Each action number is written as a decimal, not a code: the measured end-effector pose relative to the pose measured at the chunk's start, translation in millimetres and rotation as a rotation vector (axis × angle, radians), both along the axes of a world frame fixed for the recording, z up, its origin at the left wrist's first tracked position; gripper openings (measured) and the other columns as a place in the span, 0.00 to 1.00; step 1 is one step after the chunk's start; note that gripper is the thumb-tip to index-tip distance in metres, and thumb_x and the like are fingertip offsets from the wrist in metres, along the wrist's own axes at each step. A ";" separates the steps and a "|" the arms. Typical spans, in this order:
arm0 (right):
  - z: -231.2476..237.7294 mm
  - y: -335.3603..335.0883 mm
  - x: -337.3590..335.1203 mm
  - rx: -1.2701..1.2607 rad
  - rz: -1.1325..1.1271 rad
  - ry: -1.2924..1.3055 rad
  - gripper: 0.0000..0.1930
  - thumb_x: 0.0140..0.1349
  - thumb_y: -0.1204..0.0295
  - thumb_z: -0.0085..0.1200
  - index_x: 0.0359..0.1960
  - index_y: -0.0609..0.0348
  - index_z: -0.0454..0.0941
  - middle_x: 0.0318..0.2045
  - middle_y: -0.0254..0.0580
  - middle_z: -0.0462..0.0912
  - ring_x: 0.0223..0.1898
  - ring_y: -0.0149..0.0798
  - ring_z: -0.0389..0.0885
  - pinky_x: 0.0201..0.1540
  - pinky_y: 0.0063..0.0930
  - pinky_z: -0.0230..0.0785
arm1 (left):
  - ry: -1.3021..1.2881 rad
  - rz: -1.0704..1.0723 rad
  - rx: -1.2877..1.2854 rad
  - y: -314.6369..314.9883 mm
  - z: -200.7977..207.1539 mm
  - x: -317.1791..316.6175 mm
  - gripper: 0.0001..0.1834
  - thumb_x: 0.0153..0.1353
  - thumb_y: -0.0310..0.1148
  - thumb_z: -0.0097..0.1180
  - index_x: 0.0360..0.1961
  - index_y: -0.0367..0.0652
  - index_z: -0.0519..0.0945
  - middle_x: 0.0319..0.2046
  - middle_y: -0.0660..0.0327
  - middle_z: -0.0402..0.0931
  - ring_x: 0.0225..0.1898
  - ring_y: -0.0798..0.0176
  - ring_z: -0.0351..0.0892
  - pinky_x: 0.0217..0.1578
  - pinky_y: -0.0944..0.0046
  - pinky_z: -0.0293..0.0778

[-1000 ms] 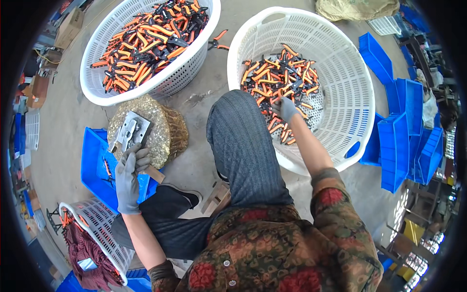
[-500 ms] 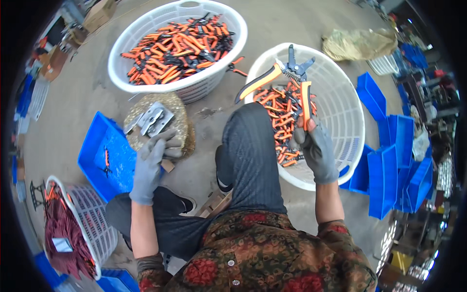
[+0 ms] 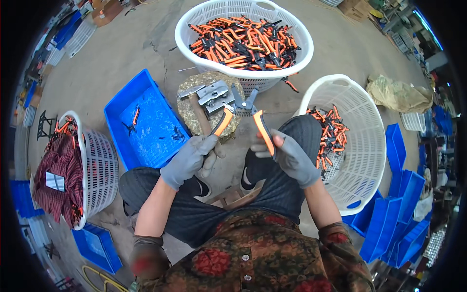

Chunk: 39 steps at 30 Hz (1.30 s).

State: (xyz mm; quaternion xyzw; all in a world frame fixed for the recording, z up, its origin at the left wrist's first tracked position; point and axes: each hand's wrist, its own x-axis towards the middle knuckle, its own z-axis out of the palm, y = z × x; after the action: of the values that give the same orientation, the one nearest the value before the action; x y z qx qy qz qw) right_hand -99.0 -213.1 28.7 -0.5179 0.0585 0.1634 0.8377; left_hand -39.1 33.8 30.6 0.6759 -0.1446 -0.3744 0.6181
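Note:
A wire stripper [image 3: 243,103] with a dark metal head and orange-black handles is spread wide in front of me. My right hand [image 3: 296,159], in a grey glove, grips its right handle. My left hand [image 3: 187,163], gloved too, closes at the lower end of the left handle. Just beyond, a metal block [image 3: 214,95] rests on a round, rough stone-like stand [image 3: 193,121]. A wooden stick like a hammer handle [image 3: 200,115] leans across the stand, its lower end close to my left fingers. The stripper's jaws overlap the block's right edge in view.
A white basket [image 3: 304,56] heaped with orange-handled tools stands ahead; another [image 3: 367,160], partly filled, is at right. A blue bin [image 3: 146,141] at left holds a few pieces. Cloth covers a third basket [image 3: 99,165]. Blue bins [image 3: 384,228] pile up at far right.
The wire stripper has come from above the right basket to in front of the stand. My left hand has left the block and met the stripper's left handle. The view has swung rightward-down.

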 end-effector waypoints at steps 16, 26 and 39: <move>0.9 71.5 32.4 0.433 -0.061 0.105 0.25 0.66 0.56 0.40 0.57 0.62 0.62 0.34 0.43 0.78 0.37 0.35 0.78 0.38 0.26 0.71 | 0.267 -0.224 0.164 5.6 -13.7 5.5 0.20 0.64 0.43 0.48 0.46 0.36 0.72 0.25 0.62 0.78 0.24 0.69 0.77 0.26 0.73 0.72; -19.6 71.6 7.7 0.398 0.300 0.171 0.29 0.63 0.54 0.44 0.57 0.65 0.62 0.36 0.50 0.77 0.36 0.42 0.78 0.39 0.31 0.70 | -0.014 -0.051 -0.388 -5.5 -3.5 14.5 0.47 0.46 0.41 0.64 0.65 0.36 0.55 0.58 0.54 0.64 0.58 0.61 0.64 0.59 0.61 0.59; -21.5 74.1 1.1 0.465 0.504 0.157 0.24 0.63 0.56 0.45 0.49 0.66 0.68 0.31 0.47 0.75 0.31 0.39 0.76 0.35 0.28 0.69 | 0.209 0.017 -0.431 -0.3 8.6 7.1 0.37 0.38 0.30 0.58 0.56 0.33 0.68 0.46 0.52 0.76 0.48 0.59 0.76 0.51 0.62 0.70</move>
State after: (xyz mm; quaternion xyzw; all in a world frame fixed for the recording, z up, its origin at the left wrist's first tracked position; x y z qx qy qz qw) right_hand -97.8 -139.0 7.2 -0.2974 -0.0455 0.4134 0.8594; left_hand -32.1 33.5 39.2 0.4870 -0.1508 -0.3976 0.7629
